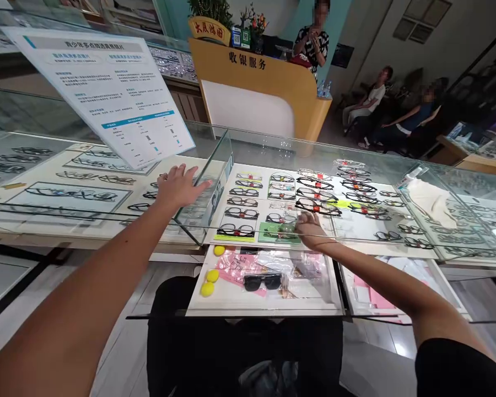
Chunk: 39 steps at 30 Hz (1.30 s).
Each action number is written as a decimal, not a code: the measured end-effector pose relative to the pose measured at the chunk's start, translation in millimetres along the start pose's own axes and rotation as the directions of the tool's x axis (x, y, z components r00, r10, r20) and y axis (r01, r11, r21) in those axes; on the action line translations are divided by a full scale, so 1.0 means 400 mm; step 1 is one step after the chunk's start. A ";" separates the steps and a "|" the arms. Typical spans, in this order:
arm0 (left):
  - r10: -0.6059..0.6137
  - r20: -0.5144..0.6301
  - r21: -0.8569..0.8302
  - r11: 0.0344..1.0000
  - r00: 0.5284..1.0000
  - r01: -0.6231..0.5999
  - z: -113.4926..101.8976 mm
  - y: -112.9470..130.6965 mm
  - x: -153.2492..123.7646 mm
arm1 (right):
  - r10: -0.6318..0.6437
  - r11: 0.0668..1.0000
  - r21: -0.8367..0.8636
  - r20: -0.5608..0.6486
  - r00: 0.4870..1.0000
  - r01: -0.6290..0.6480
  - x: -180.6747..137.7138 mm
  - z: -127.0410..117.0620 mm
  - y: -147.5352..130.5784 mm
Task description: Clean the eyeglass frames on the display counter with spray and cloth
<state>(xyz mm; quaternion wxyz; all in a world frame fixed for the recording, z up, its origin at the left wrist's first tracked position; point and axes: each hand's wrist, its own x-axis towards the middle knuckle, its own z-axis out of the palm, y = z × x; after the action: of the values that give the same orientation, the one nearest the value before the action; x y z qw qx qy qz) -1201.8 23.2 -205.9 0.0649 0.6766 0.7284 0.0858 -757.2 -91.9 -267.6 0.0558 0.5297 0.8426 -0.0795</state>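
Both hands are at the glass display case (400,252). Left hand (178,187) is spread, its fingers splayed and palm down, beside the upright glass partition (220,182), the thumb reaching towards that pane's top edge; whether it bears on the glass I cannot tell. Right hand (312,229) is beyond the partition, among the rows of spectacles, with fingers bent; whether they pinch a frame I cannot tell. Just off its fingertips at 12 o'clock lie black glasses (318,207) with a red tag, the last of a tagged column running away from the hand. At 9 o'clock of the right hand, just beside it, is a green card (267,232) with a pair of spectacles on it. At 9 o'clock of the left hand a grey-edged tray (33,207) holds more frames, while a printed sign (119,99) leans at 11 o'clock. Between 7 and 8 o'clock of the right hand, an open drawer (194,307) holds dark sunglasses (262,282), pink packaging (231,263) and yellow round pieces (207,288). A pale cloth (432,201) lies towards 3 o'clock. Farther off, a wooden reception desk (252,82) stands at 11 o'clock, a person (312,47) behind it at 12, and two seated people (372,102) at 1.
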 end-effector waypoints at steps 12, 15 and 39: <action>0.027 0.002 -0.020 0.999 1.000 -0.027 0.005 0.004 -0.004 | -0.468 0.795 0.473 0.081 0.880 0.379 -0.262 -0.258 -0.179; 0.025 -0.016 0.004 1.000 1.000 -0.025 0.011 0.005 -0.002 | -0.423 0.799 0.429 -0.097 0.901 0.422 -0.227 -0.387 -0.123; 0.018 -0.067 0.017 1.000 0.998 -0.017 0.025 -0.010 -0.005 | 0.291 0.932 -0.147 -0.250 0.924 -0.333 0.396 -0.365 0.448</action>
<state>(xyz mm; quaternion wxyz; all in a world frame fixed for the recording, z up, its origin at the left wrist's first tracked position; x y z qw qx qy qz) -1203.3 21.2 -216.7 0.0341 0.6801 0.7250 0.1030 -665.5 152.8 -165.9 0.0219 0.6554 0.7518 0.0697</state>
